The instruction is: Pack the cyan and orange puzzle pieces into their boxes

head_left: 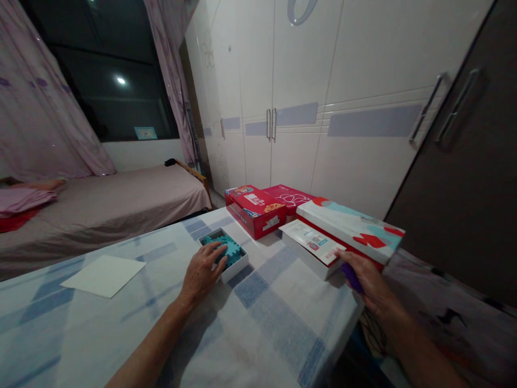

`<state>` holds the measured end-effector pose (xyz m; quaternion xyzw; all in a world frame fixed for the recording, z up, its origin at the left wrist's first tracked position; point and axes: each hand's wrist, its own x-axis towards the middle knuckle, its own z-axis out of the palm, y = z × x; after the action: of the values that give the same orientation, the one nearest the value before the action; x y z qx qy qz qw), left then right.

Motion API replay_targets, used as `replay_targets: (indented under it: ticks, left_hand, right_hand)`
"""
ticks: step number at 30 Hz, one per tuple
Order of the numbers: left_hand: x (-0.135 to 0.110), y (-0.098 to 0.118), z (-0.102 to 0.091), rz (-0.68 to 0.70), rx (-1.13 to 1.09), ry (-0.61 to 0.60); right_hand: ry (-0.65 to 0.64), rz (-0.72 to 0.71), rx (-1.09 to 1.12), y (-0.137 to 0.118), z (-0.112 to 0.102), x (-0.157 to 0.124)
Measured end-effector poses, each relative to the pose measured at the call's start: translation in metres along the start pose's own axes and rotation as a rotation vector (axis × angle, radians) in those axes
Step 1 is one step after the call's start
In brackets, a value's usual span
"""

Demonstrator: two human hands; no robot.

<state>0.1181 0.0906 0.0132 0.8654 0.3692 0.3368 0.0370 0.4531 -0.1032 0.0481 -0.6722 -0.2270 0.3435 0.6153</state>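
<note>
My left hand (205, 269) reaches over a small white box (236, 268), fingers spread and bent. Its fingertips rest on or just above the teal pieces with notched edges (231, 249) inside that box; I cannot tell whether they press on them. On the right, my right hand (361, 275) is closed around a purple object (351, 277), whose kind is partly hidden by the fingers. The thumb and fingertips are at the near right corner of a long white box (301, 253). A printed white card (313, 242) lies on top of this box.
A red printed box (258, 210), a flatter red box (288, 196) and a long white, red and blue box (355, 226) stand along the table's far side. A white sheet (104, 275) lies at left on the checked tablecloth (266, 302). Wardrobe doors (291, 167) rise behind.
</note>
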Motion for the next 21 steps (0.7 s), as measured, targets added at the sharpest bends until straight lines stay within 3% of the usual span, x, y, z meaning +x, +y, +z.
replay_targets:
  ticks: [7, 9, 12, 14, 17, 21]
  left_hand:
    - [0.001, -0.007, -0.004, -0.195, 0.006, 0.005]
    - [0.001, -0.009, -0.004, -0.165, 0.018, 0.008]
    - [0.0, -0.007, -0.003, -0.115, 0.077, 0.077]
    - [0.0, -0.004, -0.002, -0.087, 0.124, 0.143]
    - [0.0, 0.004, -0.002, -0.031, 0.173, 0.214]
    - [0.001, 0.011, -0.004, 0.004, 0.191, 0.249]
  right_hand:
    - [0.083, -0.034, -0.154, -0.007, -0.001, -0.019]
    - [0.235, -0.152, -0.33, -0.013, -0.013, -0.02]
    - [0.572, -0.432, -0.751, -0.018, -0.042, -0.017]
    - [0.677, -0.581, -1.063, -0.014, -0.063, -0.011]
    - [0.693, -0.687, -1.437, -0.004, -0.084, -0.003]
    - [0.628, -0.799, -1.606, 0.002, -0.089, 0.006]
